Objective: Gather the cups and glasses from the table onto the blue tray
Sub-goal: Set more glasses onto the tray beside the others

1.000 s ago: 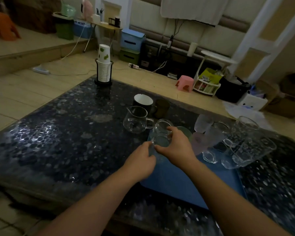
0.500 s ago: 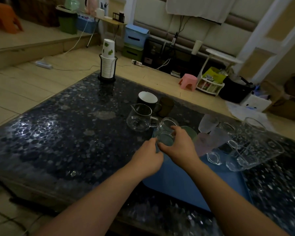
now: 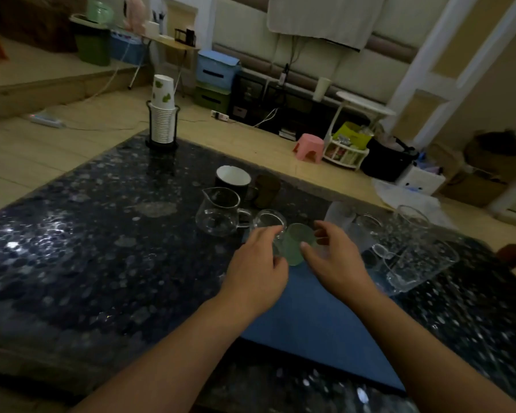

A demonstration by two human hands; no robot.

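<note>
1. here, head view: a person's two bare arms reach over a dark speckled worktop [image 3: 81,263] toward the far end of a blue tray [image 3: 316,317].
2. the left hand [image 3: 258,272] has its fingers curled round a small clear glass cup [image 3: 267,223] at the tray's far left corner; how firmly they grip cannot be told.
3. the right hand [image 3: 334,263] hovers with fingers spread, holding nothing, thumb just beside a frosted green cup [image 3: 295,244] that stands between the two hands.
4. a clear glass pitcher [image 3: 221,211] sits on the worktop just left of the glass cup, with a black mug [image 3: 233,178] and a dark brown cup [image 3: 267,189] behind it.
5. right of the hands, a frosted tumbler [image 3: 338,214] and several clear glasses and jugs [image 3: 411,251] crowd the tray's far right side, some tilted.
6. a stack of paper cups [image 3: 162,111] in a black holder stands at the worktop's far left corner.
</note>
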